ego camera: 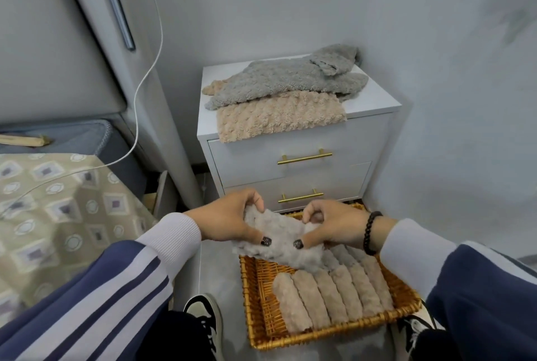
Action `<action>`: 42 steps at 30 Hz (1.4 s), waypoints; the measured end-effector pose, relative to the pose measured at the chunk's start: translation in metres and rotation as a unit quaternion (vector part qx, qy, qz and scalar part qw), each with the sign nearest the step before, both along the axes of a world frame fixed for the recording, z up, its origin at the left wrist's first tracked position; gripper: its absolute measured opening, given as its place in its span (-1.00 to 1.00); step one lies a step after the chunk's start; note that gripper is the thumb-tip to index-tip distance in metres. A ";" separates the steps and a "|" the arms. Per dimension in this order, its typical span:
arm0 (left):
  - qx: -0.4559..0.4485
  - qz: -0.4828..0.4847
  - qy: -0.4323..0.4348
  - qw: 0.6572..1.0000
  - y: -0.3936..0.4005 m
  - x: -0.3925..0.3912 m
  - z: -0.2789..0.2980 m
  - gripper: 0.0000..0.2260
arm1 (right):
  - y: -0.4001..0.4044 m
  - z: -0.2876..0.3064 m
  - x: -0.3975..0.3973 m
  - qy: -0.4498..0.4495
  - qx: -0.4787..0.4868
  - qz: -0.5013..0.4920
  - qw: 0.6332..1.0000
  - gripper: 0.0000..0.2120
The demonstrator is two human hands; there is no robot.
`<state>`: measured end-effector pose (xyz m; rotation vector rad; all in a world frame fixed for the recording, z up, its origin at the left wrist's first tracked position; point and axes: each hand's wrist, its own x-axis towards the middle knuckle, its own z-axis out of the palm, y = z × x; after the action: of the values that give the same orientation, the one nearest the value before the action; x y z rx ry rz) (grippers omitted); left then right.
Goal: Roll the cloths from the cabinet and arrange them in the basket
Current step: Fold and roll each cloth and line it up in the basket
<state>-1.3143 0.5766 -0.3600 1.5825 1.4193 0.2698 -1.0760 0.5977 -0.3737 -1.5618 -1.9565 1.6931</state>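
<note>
The fingers of the left hand (229,219) and right hand (331,224) are curled around a grey fleece cloth (279,237), held above the wicker basket (255,311) of rolled beige cloths (334,296). Unrolled cloths (279,90) are piled on the white cabinet (247,163) behind.

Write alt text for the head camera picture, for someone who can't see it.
Two hands, left hand and right hand, hold a fluffy grey cloth above a wicker basket on the floor that holds a row of rolled beige cloths. Behind it, grey and beige unrolled cloths lie on top of a white cabinet.
</note>
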 end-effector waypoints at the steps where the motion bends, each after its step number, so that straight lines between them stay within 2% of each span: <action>1: 0.008 -0.010 0.022 1.000 0.001 0.004 -0.003 -0.49 | -0.002 -0.007 -0.002 -0.022 0.008 0.002 1.000 -0.59; 4: 0.021 -0.060 0.109 0.992 0.010 0.015 -0.015 -0.34 | -0.007 -0.028 -0.013 -0.053 0.012 0.025 0.998 -0.40; 6: 0.023 -0.097 0.171 0.980 0.017 0.021 -0.025 -0.37 | -0.012 -0.050 -0.023 -0.066 0.015 0.057 0.996 -0.48; 8: 0.018 -0.129 0.218 0.967 0.027 0.024 -0.040 -0.50 | -0.017 -0.076 -0.033 -0.061 0.002 0.066 0.996 -0.60; 10: 0.011 -0.153 0.256 0.955 0.038 0.025 -0.056 -0.60 | -0.020 -0.102 -0.042 -0.049 -0.026 0.046 0.997 -0.63; 14: 0.005 -0.158 0.282 0.946 0.059 0.028 -0.092 -0.65 | -0.008 -0.145 -0.053 -0.047 -0.050 0.001 0.998 -0.73; 19: 0.116 -0.156 0.378 0.905 0.076 0.020 -0.139 -0.71 | 0.018 -0.185 -0.056 -0.051 -0.007 -0.037 0.998 -0.89; 23: 0.168 -0.152 0.437 0.870 0.073 0.022 -0.177 -0.62 | 0.030 -0.213 -0.061 -0.069 0.019 -0.053 0.996 -0.92; 26: 0.180 -0.144 0.453 0.861 0.069 0.028 -0.208 -0.60 | 0.037 -0.236 -0.064 -0.093 0.026 -0.062 0.993 -0.90; 31: 0.184 -0.151 0.442 0.865 0.070 0.041 -0.239 -0.56 | 0.046 -0.275 -0.066 -0.138 -0.001 -0.094 0.986 -0.90; 35: 0.163 -0.183 0.426 0.871 0.076 0.048 -0.261 -0.61 | 0.046 -0.298 -0.060 -0.165 -0.007 -0.093 0.982 -0.89; 39: 0.156 -0.218 0.433 0.860 0.089 0.054 -0.278 -0.58 | 0.041 -0.308 -0.057 -0.205 0.063 -0.051 0.975 -0.76; 42: 0.157 -0.226 0.416 0.866 0.097 0.056 -0.288 -0.56 | 0.043 -0.313 -0.053 -0.245 0.111 -0.054 0.961 -0.67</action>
<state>-1.2581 0.6734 -0.6482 2.4142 1.5971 -0.5657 -1.1287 0.6404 -0.6867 -2.0972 -2.1230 1.0650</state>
